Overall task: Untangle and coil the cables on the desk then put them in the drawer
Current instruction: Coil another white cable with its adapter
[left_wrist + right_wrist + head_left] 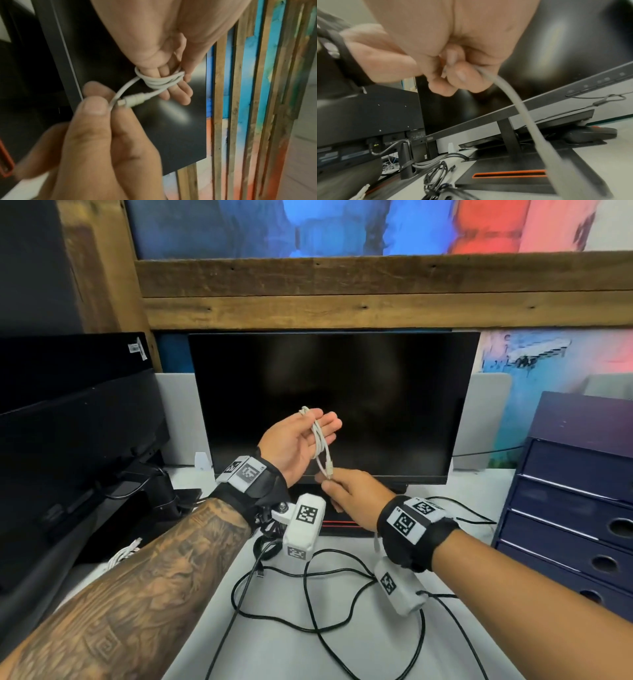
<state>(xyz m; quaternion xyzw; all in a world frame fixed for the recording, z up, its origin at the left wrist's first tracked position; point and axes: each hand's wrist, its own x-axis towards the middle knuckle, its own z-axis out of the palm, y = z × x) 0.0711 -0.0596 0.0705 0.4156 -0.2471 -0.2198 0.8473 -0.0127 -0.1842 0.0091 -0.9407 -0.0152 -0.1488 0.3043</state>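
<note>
Nearest the viewer, a tangle of black cables (325, 604) lies loose across the white desk (455, 655), looping and crossing one another between the two forearms. At the left edge of the desk, beside the tattooed forearm, another white cable (125, 553) lies bunched, partly hidden.

Above the tangle, the right hand (356, 496) is held knuckles-up in front of the monitor's lower edge. Its thumb and fingertips (93, 106) are pressed together on the free end of the white charging cable (320, 440), pinching the strand just beside its connector plug (132, 100); the other fingers are curled under. In the right wrist view the strand leaves the pinch and runs down past the lens, blurred.

Just beyond, the left hand (298, 445) is raised palm-up with its fingers nearly straight and together. The white charging cable is wound in several turns around those fingers (178, 90), so the coil sits on the hand rather than being squeezed; the thumb lies alongside, and whether it presses the coil cannot be told. A short slack length joins the coil to the right hand's pinch.

Behind both hands stands a dark, switched-off monitor (376, 392) on a black base with an orange slot (510, 174). To the right sits a navy drawer unit (582, 508), its drawers pushed in. A second black screen (75, 419) stands at the left, and a painted wooden wall (342, 285) rises behind.
</note>
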